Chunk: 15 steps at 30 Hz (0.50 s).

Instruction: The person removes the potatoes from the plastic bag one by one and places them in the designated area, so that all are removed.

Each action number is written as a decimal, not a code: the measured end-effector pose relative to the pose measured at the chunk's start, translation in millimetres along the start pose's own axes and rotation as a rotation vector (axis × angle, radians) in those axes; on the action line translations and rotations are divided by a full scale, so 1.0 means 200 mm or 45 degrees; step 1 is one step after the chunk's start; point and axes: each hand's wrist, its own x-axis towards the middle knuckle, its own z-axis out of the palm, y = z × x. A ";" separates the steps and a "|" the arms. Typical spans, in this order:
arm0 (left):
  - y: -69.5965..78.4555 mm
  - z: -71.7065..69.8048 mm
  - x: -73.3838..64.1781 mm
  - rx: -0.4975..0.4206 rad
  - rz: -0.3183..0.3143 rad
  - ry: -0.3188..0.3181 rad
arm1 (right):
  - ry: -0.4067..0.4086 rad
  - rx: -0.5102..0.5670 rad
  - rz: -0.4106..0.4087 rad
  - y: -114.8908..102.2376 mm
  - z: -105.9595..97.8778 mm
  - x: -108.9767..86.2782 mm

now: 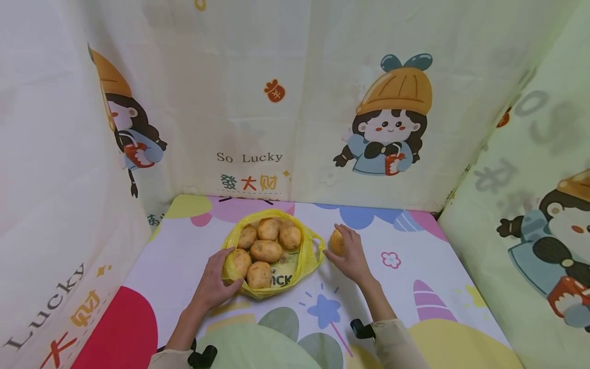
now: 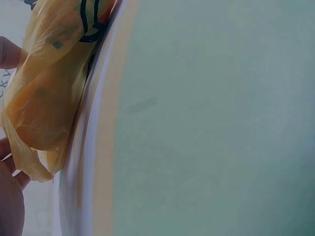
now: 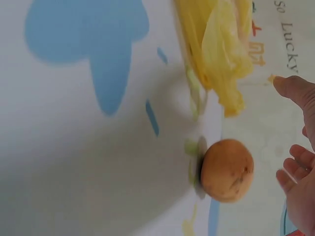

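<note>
On the table, a yellow plastic bag lies with its mouth spread, and several potatoes show inside. My left hand holds the bag's left side, thumb at the near rim and fingers farther along. In the left wrist view, the thumb and fingertips meet the thin plastic; parts of that hand are cut off. To the right of the bag, a single potato stands on the table. Beside it is my right hand, thumb and fingers spread apart, with a gap from the potato in the right wrist view.
A patterned cloth covers the table. Printed curtains enclose the back and both sides. The bag's handle loop reaches toward the right hand. Dark wrist cameras sit at both cuffs.
</note>
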 end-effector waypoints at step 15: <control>-0.02 0.02 -0.01 -0.015 0.005 0.015 | -0.005 0.088 -0.143 -0.19 0.15 -0.08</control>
